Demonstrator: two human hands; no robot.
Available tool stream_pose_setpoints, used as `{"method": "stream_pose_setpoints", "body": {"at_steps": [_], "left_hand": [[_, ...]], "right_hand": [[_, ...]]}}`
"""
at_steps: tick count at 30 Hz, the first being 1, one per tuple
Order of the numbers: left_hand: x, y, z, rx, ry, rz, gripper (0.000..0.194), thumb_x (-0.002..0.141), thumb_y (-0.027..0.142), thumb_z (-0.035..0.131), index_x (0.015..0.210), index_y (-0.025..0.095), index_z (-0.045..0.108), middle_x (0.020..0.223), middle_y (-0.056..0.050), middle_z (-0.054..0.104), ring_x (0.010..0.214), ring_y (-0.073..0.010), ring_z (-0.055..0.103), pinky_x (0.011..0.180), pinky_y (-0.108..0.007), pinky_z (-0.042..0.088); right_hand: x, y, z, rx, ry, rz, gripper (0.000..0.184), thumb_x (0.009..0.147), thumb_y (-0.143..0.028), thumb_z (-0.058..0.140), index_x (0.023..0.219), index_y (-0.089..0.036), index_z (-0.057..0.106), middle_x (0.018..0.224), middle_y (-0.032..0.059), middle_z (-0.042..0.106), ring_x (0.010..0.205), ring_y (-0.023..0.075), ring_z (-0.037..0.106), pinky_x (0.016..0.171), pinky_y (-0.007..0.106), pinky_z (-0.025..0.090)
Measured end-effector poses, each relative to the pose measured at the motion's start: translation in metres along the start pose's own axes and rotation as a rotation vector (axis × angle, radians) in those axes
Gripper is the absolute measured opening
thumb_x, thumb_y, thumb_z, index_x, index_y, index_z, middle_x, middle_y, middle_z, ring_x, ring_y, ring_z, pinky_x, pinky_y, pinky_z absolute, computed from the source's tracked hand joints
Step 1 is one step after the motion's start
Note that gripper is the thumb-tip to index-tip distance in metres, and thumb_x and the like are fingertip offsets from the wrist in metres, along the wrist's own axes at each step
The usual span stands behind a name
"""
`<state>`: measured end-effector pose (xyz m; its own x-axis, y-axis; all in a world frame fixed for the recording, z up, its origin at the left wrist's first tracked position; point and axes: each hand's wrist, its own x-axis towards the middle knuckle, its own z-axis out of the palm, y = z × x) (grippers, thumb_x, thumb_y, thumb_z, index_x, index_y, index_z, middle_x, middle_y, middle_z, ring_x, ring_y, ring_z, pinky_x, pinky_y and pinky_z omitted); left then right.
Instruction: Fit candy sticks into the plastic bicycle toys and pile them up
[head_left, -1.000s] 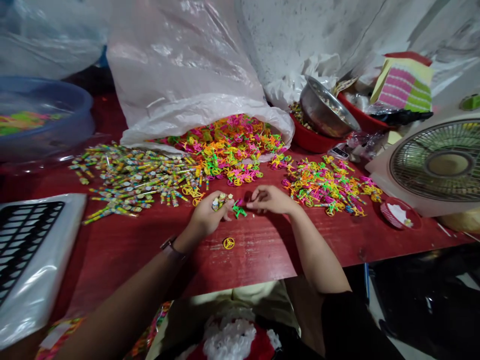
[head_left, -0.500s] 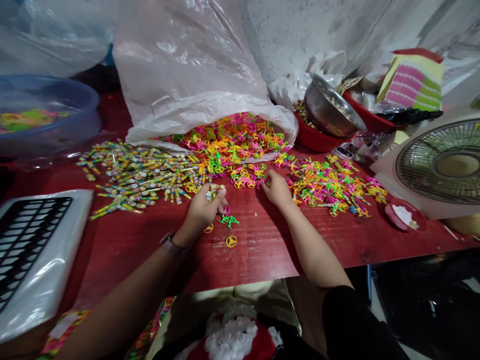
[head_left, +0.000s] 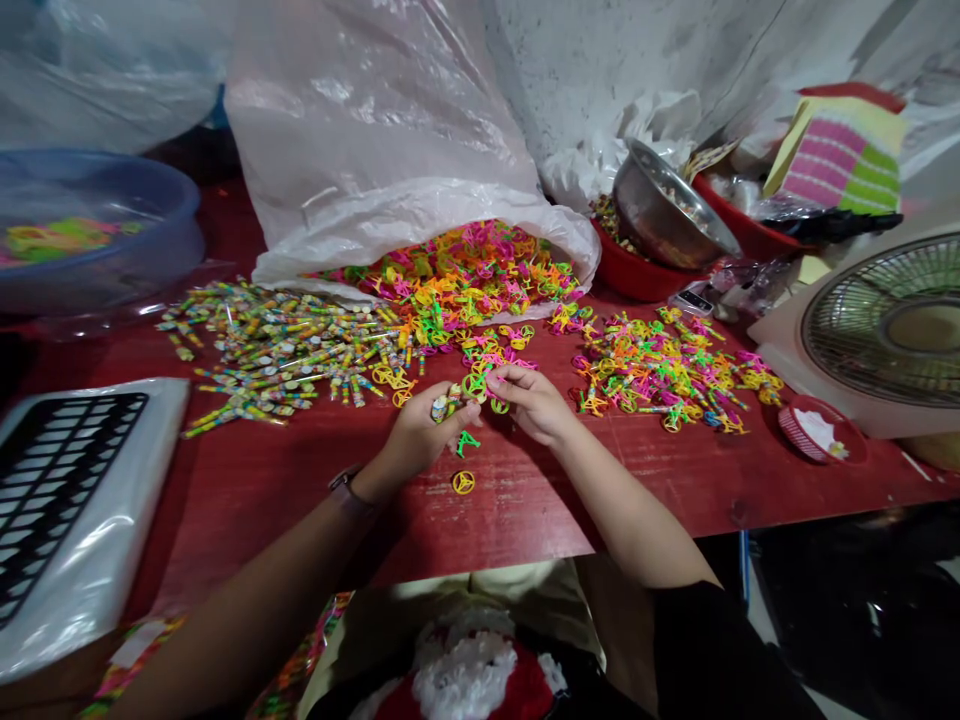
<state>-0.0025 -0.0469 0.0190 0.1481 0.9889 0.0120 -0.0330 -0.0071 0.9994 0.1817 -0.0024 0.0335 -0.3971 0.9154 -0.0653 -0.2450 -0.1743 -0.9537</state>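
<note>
My left hand (head_left: 421,428) is closed around several printed candy-like sticks (head_left: 446,402), with their ends showing above the fingers. In front of it, my right hand (head_left: 532,402) pinches a small green plastic wheel piece (head_left: 475,384) close to my left fingertips. Whether the left fingers touch that piece too, I cannot tell. Below the hands, a green plastic piece (head_left: 467,442) and a yellow spoked wheel (head_left: 463,483) lie on the red table (head_left: 420,540). Beyond my left hand spreads a heap of printed sticks (head_left: 300,345).
A white plastic sack (head_left: 390,120) spills colourful plastic pieces (head_left: 487,270). Mixed pieces (head_left: 649,365) form a pile to the right, near a small red basket (head_left: 806,432) and a fan (head_left: 892,330). At left are a blue basin (head_left: 97,220) and a bagged black rack (head_left: 67,470).
My right hand has come left from the loose plastic pieces to meet my left hand, bringing a green wheel piece. My left hand has shifted slightly right, still holding the sticks.
</note>
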Motion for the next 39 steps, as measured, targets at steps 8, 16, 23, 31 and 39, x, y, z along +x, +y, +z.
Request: {"method": "stream_pose_setpoints", "body": {"at_steps": [8, 16, 23, 31, 39], "left_hand": [[-0.002, 0.005, -0.003, 0.021, -0.020, 0.048, 0.028, 0.078, 0.041, 0.082, 0.077, 0.018, 0.067, 0.065, 0.000, 0.067, 0.044, -0.0085, 0.050, 0.042, -0.022, 0.042], [-0.005, 0.013, -0.008, 0.074, -0.113, 0.080, 0.034, 0.089, 0.046, 0.072, 0.073, 0.017, 0.068, 0.051, 0.003, 0.056, 0.041, -0.0080, 0.044, 0.042, -0.022, 0.036], [-0.008, 0.009, -0.008, 0.102, -0.165, 0.100, 0.032, 0.096, 0.041, 0.066, 0.077, 0.015, 0.066, 0.062, 0.000, 0.065, 0.046, -0.0064, 0.045, 0.045, -0.020, 0.035], [-0.008, 0.005, -0.005, 0.084, -0.145, 0.082, 0.034, 0.094, 0.041, 0.066, 0.072, 0.016, 0.062, 0.054, 0.004, 0.057, 0.046, -0.0069, 0.045, 0.048, -0.021, 0.037], [-0.014, 0.020, -0.001, 0.103, -0.090, 0.134, 0.024, 0.092, 0.035, 0.067, 0.079, 0.016, 0.062, 0.058, 0.003, 0.062, 0.048, -0.0079, 0.050, 0.051, -0.021, 0.042]], "right_hand": [[-0.004, 0.000, 0.000, 0.079, -0.028, 0.085, 0.037, 0.069, -0.045, 0.091, 0.084, -0.021, 0.067, 0.078, -0.0008, 0.066, 0.067, 0.0134, 0.058, 0.065, 0.027, 0.049], [-0.007, -0.004, 0.002, 0.073, -0.044, 0.089, 0.036, 0.065, -0.043, 0.094, 0.081, -0.020, 0.072, 0.078, -0.0004, 0.068, 0.066, 0.0128, 0.055, 0.063, 0.026, 0.044], [-0.008, -0.005, 0.001, 0.086, -0.139, 0.080, 0.033, 0.072, -0.043, 0.092, 0.081, -0.018, 0.073, 0.078, -0.0007, 0.068, 0.070, 0.0107, 0.057, 0.068, 0.023, 0.045], [-0.005, 0.007, -0.002, -0.061, -0.131, 0.008, 0.039, 0.070, -0.049, 0.092, 0.081, -0.018, 0.070, 0.075, -0.0010, 0.066, 0.067, 0.0120, 0.055, 0.067, 0.025, 0.043], [-0.004, 0.002, -0.002, -0.077, -0.044, -0.101, 0.039, 0.072, -0.049, 0.091, 0.083, -0.019, 0.069, 0.078, -0.0013, 0.064, 0.070, 0.0124, 0.054, 0.069, 0.025, 0.042]]}}
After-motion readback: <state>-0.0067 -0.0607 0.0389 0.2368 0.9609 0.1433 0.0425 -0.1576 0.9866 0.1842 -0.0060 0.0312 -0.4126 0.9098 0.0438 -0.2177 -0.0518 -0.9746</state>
